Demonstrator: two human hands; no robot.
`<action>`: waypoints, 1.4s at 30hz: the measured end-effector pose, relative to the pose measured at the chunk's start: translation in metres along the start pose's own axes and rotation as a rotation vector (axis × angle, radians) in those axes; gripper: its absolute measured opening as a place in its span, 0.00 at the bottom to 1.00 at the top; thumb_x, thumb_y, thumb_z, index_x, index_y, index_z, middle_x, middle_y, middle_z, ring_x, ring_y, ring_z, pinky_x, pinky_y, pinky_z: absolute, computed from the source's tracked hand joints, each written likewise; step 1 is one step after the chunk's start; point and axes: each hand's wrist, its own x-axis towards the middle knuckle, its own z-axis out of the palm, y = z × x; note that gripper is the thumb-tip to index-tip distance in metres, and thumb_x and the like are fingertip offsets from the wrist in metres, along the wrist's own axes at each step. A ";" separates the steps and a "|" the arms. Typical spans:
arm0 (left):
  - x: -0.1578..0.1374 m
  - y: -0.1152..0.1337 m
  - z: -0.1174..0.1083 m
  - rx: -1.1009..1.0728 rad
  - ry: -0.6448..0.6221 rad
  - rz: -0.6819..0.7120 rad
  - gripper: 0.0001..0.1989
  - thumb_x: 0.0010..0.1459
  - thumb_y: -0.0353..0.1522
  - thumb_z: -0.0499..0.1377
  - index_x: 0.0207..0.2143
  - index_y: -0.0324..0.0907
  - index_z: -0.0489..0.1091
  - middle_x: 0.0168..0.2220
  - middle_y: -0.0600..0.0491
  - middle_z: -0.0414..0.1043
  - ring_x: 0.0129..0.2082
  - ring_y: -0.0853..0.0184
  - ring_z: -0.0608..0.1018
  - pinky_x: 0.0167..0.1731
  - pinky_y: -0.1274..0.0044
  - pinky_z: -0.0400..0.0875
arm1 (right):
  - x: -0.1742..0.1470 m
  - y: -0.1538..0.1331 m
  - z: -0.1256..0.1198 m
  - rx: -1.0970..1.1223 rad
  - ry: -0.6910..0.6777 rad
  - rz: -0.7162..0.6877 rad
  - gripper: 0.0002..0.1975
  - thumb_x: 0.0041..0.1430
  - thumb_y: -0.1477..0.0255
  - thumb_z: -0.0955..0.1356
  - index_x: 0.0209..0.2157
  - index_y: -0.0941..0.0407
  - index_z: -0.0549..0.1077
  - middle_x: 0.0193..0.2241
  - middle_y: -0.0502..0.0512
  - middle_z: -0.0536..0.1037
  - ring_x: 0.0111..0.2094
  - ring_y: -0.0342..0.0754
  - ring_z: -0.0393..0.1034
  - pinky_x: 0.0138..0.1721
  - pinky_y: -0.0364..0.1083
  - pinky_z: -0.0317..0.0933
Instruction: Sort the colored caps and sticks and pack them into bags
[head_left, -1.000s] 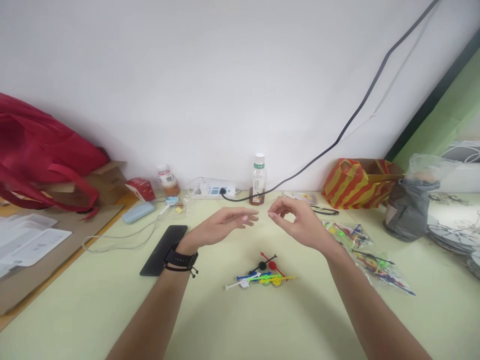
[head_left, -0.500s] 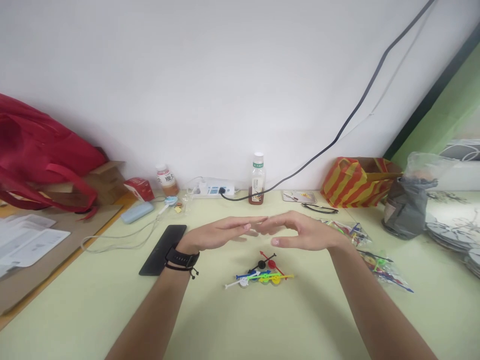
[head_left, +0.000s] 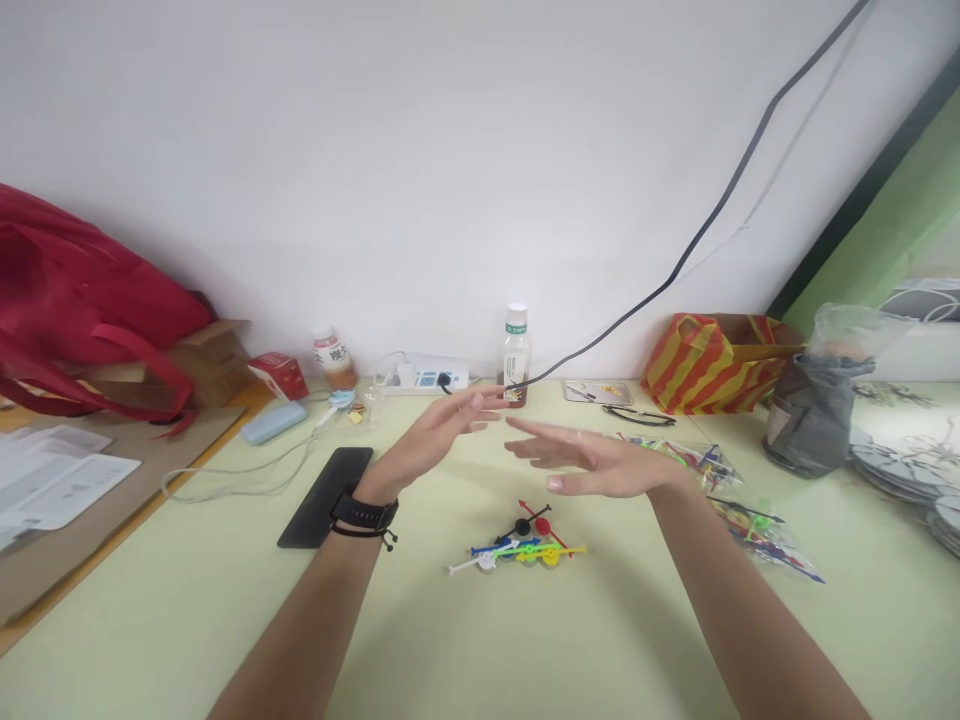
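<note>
My left hand [head_left: 431,440] is raised over the table with its fingers stretched out, holding nothing; a black watch and a cord bracelet circle the wrist. Facing it, my right hand [head_left: 592,460] also hovers with straight fingers and nothing in it. A small gap separates the fingertips. Below and between the hands lies a small heap of plastic arrow spinners [head_left: 531,550] in white, blue, green, yellow, black and red, some overlapping. Beyond the fingertips stands a bottle [head_left: 516,350] with a white cap, its lower part partly covered by the left fingers.
A black phone [head_left: 322,500] lies beside the left wrist. Bagged spinners [head_left: 769,540] rest right of the right forearm. At the back are a power strip [head_left: 427,375], eyeglasses [head_left: 639,416] and a striped bag [head_left: 712,365]. A black cable [head_left: 720,205] hangs down the wall.
My hands have moved apart; their fingertips overlapped in view before. The left fingers have swung up and left, and the right fingers have straightened. The spinner heap looks unmoved.
</note>
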 end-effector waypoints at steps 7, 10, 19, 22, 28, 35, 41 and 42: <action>0.005 -0.016 -0.004 0.009 0.062 -0.053 0.31 0.67 0.50 0.56 0.67 0.49 0.61 0.61 0.44 0.72 0.57 0.55 0.77 0.58 0.60 0.70 | 0.005 0.005 -0.006 0.228 0.286 -0.155 0.30 0.68 0.59 0.69 0.68 0.43 0.61 0.66 0.57 0.68 0.68 0.54 0.59 0.68 0.63 0.51; 0.007 -0.020 -0.004 0.024 0.080 -0.072 0.29 0.66 0.49 0.57 0.64 0.48 0.66 0.58 0.43 0.75 0.54 0.55 0.79 0.55 0.61 0.73 | 0.005 0.004 -0.007 0.271 0.281 -0.170 0.30 0.68 0.57 0.69 0.68 0.42 0.61 0.65 0.56 0.69 0.68 0.55 0.59 0.68 0.63 0.51; 0.009 -0.017 0.003 0.042 0.115 0.001 0.24 0.67 0.47 0.57 0.58 0.44 0.74 0.51 0.44 0.81 0.47 0.56 0.83 0.50 0.64 0.77 | -0.004 0.002 -0.012 0.136 0.050 -0.079 0.29 0.69 0.58 0.68 0.68 0.44 0.62 0.70 0.55 0.61 0.71 0.54 0.52 0.70 0.61 0.46; 0.009 -0.015 0.003 0.082 0.135 0.021 0.25 0.68 0.46 0.56 0.62 0.46 0.71 0.55 0.45 0.78 0.49 0.56 0.82 0.51 0.64 0.77 | -0.005 0.002 -0.012 0.107 -0.005 -0.036 0.35 0.68 0.57 0.69 0.71 0.41 0.53 0.71 0.54 0.58 0.71 0.55 0.51 0.70 0.63 0.46; 0.004 -0.003 0.017 0.528 0.494 0.312 0.27 0.66 0.42 0.60 0.65 0.47 0.64 0.64 0.47 0.68 0.64 0.53 0.69 0.64 0.59 0.64 | 0.009 0.010 -0.007 0.312 0.219 -0.057 0.35 0.70 0.50 0.62 0.72 0.45 0.51 0.68 0.58 0.64 0.68 0.55 0.59 0.70 0.62 0.46; -0.001 0.009 0.045 0.986 0.138 0.461 0.53 0.51 0.45 0.72 0.73 0.49 0.50 0.74 0.47 0.48 0.73 0.40 0.43 0.69 0.49 0.46 | 0.028 0.009 0.006 0.519 0.219 0.018 0.43 0.66 0.39 0.49 0.64 0.52 0.67 0.64 0.62 0.70 0.64 0.56 0.65 0.67 0.58 0.53; 0.004 -0.004 0.055 1.009 0.088 0.473 0.50 0.49 0.35 0.72 0.71 0.45 0.53 0.68 0.43 0.59 0.71 0.44 0.51 0.70 0.54 0.48 | 0.033 0.002 0.018 0.670 0.058 0.070 0.42 0.66 0.39 0.52 0.57 0.57 0.73 0.56 0.65 0.78 0.58 0.58 0.72 0.65 0.59 0.57; 0.004 -0.005 0.055 1.004 0.088 0.474 0.46 0.50 0.33 0.70 0.69 0.43 0.55 0.66 0.43 0.62 0.70 0.45 0.54 0.70 0.55 0.49 | 0.033 0.003 0.019 0.667 0.060 0.074 0.41 0.66 0.39 0.53 0.56 0.57 0.74 0.54 0.65 0.78 0.57 0.58 0.72 0.65 0.59 0.57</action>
